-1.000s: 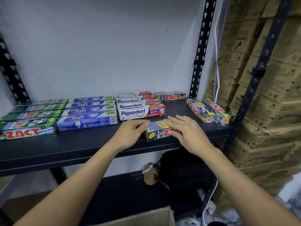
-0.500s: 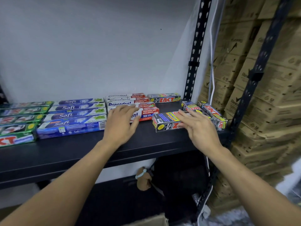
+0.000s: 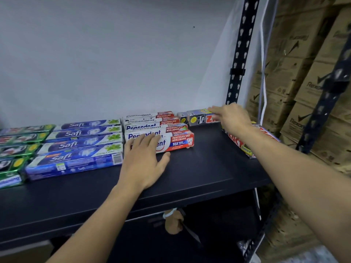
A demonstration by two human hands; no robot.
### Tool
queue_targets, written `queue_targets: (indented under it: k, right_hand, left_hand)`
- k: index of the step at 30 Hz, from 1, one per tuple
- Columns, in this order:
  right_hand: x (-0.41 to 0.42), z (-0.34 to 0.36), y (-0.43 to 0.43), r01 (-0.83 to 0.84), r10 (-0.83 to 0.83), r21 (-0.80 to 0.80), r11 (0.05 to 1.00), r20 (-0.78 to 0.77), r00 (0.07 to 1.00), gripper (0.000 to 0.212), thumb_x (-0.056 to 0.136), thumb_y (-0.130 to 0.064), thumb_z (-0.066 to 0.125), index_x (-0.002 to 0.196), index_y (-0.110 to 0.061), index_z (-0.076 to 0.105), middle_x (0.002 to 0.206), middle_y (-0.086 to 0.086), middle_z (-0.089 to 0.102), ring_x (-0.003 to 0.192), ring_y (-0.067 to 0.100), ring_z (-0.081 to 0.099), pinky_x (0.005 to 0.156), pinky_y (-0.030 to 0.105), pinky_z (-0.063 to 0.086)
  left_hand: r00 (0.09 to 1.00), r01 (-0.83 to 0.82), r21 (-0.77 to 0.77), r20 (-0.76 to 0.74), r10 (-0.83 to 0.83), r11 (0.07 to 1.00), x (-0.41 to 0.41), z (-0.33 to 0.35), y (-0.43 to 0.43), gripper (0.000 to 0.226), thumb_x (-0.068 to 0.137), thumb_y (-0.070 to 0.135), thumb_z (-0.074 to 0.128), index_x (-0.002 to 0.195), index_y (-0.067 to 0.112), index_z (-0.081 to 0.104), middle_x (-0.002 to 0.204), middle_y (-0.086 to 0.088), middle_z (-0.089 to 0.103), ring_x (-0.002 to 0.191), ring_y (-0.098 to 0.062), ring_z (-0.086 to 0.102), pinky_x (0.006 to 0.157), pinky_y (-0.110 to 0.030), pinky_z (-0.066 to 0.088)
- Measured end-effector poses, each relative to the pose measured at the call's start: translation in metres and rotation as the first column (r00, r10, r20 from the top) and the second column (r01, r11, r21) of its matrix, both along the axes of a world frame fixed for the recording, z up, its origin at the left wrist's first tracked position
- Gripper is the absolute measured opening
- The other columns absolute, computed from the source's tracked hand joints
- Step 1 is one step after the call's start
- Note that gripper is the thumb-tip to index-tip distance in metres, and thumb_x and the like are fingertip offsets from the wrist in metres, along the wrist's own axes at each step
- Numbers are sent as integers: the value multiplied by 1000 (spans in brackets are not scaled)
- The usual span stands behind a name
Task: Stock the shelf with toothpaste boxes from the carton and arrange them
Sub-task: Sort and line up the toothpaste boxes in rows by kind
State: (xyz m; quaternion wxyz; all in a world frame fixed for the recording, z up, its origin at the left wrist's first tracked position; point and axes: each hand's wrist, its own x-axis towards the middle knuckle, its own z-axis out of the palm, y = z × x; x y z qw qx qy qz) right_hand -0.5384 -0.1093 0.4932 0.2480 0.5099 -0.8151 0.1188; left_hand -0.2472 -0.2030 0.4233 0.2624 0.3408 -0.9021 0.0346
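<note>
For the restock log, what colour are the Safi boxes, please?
Safi boxes: blue and white; head view.

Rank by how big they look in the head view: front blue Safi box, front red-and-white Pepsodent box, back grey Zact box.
1. Front blue Safi box
2. Front red-and-white Pepsodent box
3. Back grey Zact box: farthest, partly behind right hand, so unsure.

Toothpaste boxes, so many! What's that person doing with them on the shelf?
A person is arranging toothpaste boxes on a black shelf. The left hand lies flat on the front Pepsodent box. The right hand reaches to the back, its fingers touching the top of a dark Zact box by the wall. Rows of Safi boxes and green Zact boxes sit on the left, and loose Zact boxes lie at the right edge.
</note>
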Motion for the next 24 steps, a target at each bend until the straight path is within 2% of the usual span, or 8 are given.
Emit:
queue_targets:
  k: [1, 4, 6, 12, 17, 22, 24]
  right_hand:
    - [-3, 0, -7, 10, -10, 23, 1000, -1, 1000, 26, 102, -31, 48, 125, -31, 62, 94, 8, 68, 92, 35, 61, 66, 37, 43]
    - [-12, -2, -28, -6, 3, 58, 998, 40, 999, 33, 101, -29, 48, 132, -36, 58, 118, 10, 68, 105, 35, 62, 82, 39, 48]
    - [-19, -7, -37, -41, 35, 95, 995, 64, 997, 34, 100, -23, 49, 130, -36, 61, 121, 9, 67, 104, 34, 63, 87, 41, 51]
    - [-29, -27, -50, -23, 18, 117, 993, 44, 999, 30, 99, -26, 51, 124, -39, 64, 109, 15, 67, 98, 38, 62, 75, 35, 46]
    - [-25, -42, -57, 23, -24, 78, 997, 23, 999, 20, 98, -22, 49, 111, -26, 64, 101, 14, 64, 92, 39, 62, 66, 34, 39]
    - [-23, -55, -63, 37, -37, -2, 999, 69, 997, 20, 91, -7, 51, 103, -19, 61, 97, 13, 66, 89, 36, 62, 61, 32, 39]
    - [-22, -57, -64, 38, -37, -10, 999, 39, 999, 19, 90, -5, 50, 102, -17, 60, 96, 12, 66, 88, 35, 62, 60, 32, 37]
  left_hand:
    - [1000, 1, 0, -9, -1, 1000, 0, 1, 0, 69, 90, 62, 29, 148, 27, 42, 153, 5, 42, 144, -17, 30, 119, -41, 13]
    - [1000, -5, -1, -12, 5, 1000, 0, 0, -2, 66, 91, 60, 33, 147, 28, 43, 152, 7, 43, 143, -16, 30, 118, -40, 12]
    - [1000, -9, -2, -11, 9, 1000, 0, 0, -3, 66, 90, 61, 33, 147, 29, 42, 152, 8, 42, 143, -15, 31, 118, -40, 13]
    - [1000, -16, -12, -6, 16, 1000, -1, -1, -5, 70, 87, 64, 30, 147, 31, 41, 152, 10, 42, 142, -14, 30, 116, -37, 12]
    - [1000, -11, -1, -13, 11, 1000, -1, -1, -5, 68, 87, 63, 32, 146, 30, 42, 150, 11, 45, 142, -13, 32, 117, -36, 14]
    - [1000, -18, -1, 7, 18, 1000, 0, 2, -3, 70, 87, 64, 30, 148, 32, 39, 152, 12, 41, 143, -11, 29, 118, -36, 13]
    - [1000, -21, -2, 10, 21, 1000, 0, 2, -4, 71, 86, 65, 28, 148, 32, 39, 152, 12, 41, 143, -11, 29, 118, -37, 13]
